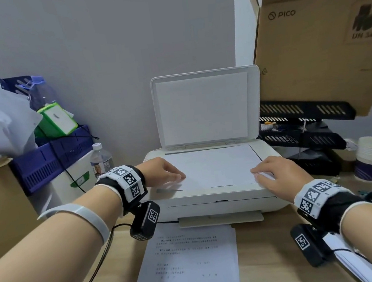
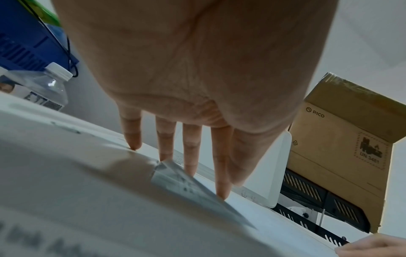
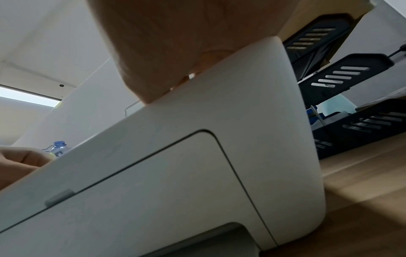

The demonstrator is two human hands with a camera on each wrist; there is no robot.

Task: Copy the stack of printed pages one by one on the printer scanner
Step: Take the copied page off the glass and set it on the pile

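Wooden tabletop (image 1: pixel 275 258): white flatbed printer (image 1: pixel 211 205), lid (image 1: pixel 206 106) raised. Blank-side-up white sheet (image 1: pixel 216 167) on scanner bed. Left hand (image 1: pixel 160 170) fingers (image 2: pixel 222 173) spread, tips on sheet's left edge; right hand (image 1: pixel 279 174) fingers extended on near right corner. Printed white page (image 1: pixel 189 263) lies before printer.

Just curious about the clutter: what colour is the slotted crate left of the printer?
Dark blue crate, clearest in the head view.

PICO cardboard box (image 1: pixel 319 56) top right, above stacked black letter trays (image 1: pixel 306 124). Water bottle (image 1: pixel 101 161) left, beside a blue crate (image 1: pixel 50 161) holding a green-edged box (image 1: pixel 58 119). Paper cup stack (image 1: pixel 371 156) far right on the tabletop (image 1: pixel 268 259).
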